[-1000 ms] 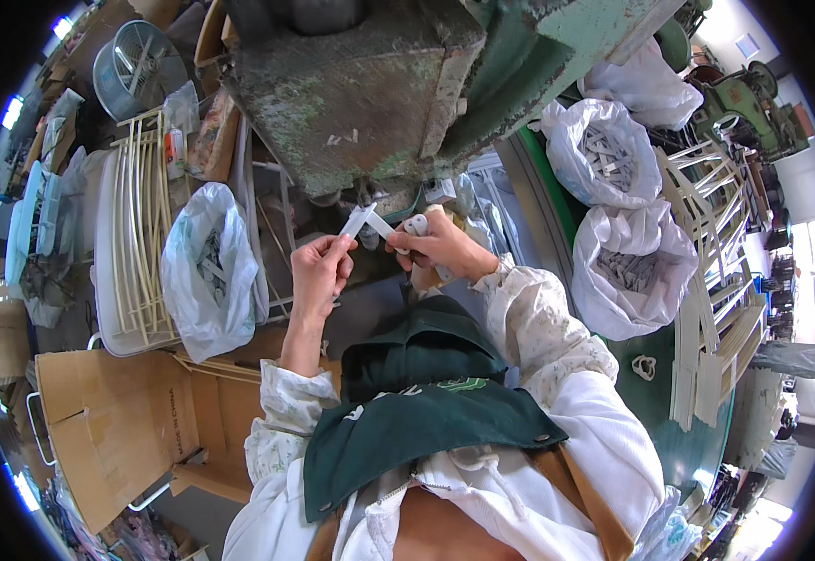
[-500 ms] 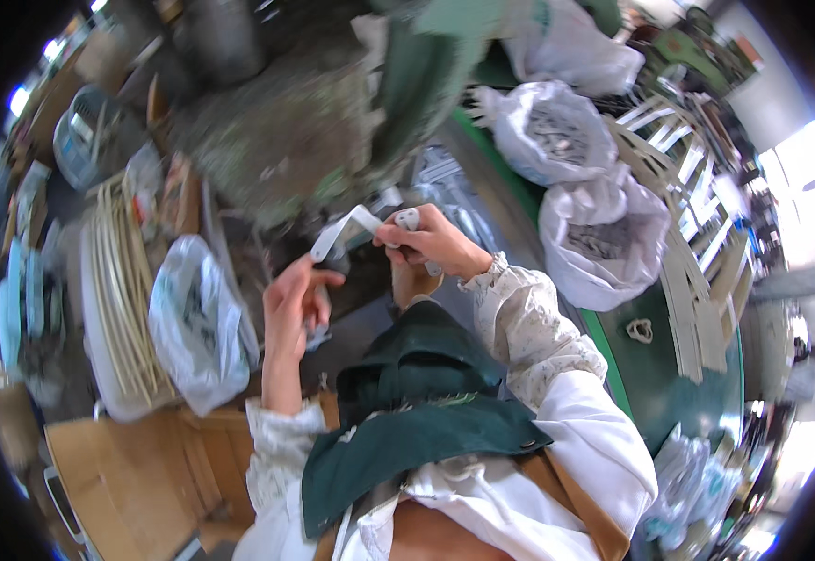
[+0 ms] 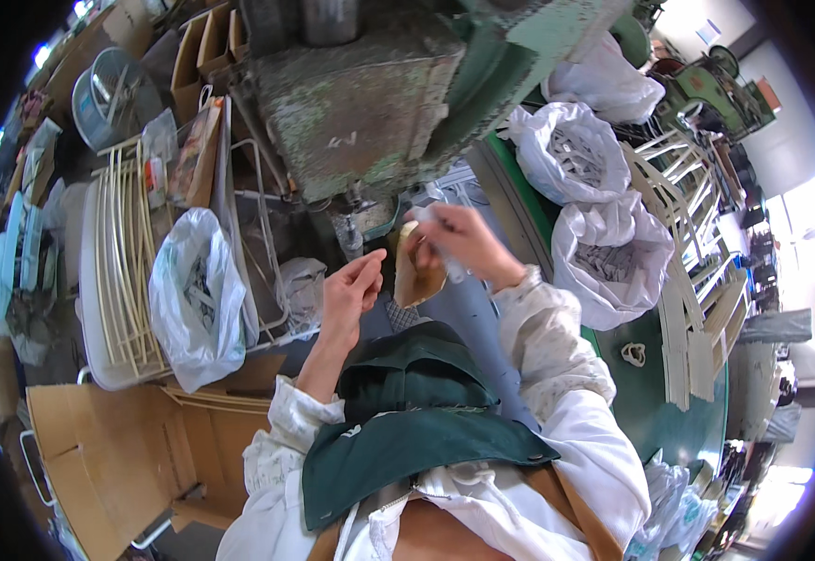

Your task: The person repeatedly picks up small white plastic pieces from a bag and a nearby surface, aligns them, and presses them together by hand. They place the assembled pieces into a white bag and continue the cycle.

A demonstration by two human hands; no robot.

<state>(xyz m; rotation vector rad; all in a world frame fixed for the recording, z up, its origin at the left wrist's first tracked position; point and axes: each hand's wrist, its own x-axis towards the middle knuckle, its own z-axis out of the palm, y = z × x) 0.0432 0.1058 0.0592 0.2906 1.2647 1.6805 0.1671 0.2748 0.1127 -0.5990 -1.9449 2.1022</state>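
Observation:
My right hand point(image 3: 459, 241) is raised in front of a worn grey-green machine block point(image 3: 360, 103), shut on a small pale strip point(image 3: 423, 219) whose white tip pokes out past the fingers. A tan flat piece point(image 3: 415, 276) sits just beneath that hand. My left hand point(image 3: 351, 292) hovers a little lower and to the left, apart from the strip, fingers loosely extended with nothing seen in them. Both sleeves are pale and speckled, above a dark green apron point(image 3: 407, 439).
Two white bags of pale strips point(image 3: 571, 154) point(image 3: 613, 262) stand on the green table point(image 3: 650, 393) at right, beside stacked wooden slats point(image 3: 697, 318). At left are a clear plastic bag point(image 3: 197, 299), a tray of long pale sticks point(image 3: 122, 271) and an open cardboard box point(image 3: 99, 458).
Both hands held the pale strip between them before. My left hand has let go and dropped back; my right hand keeps the strip close to the machine.

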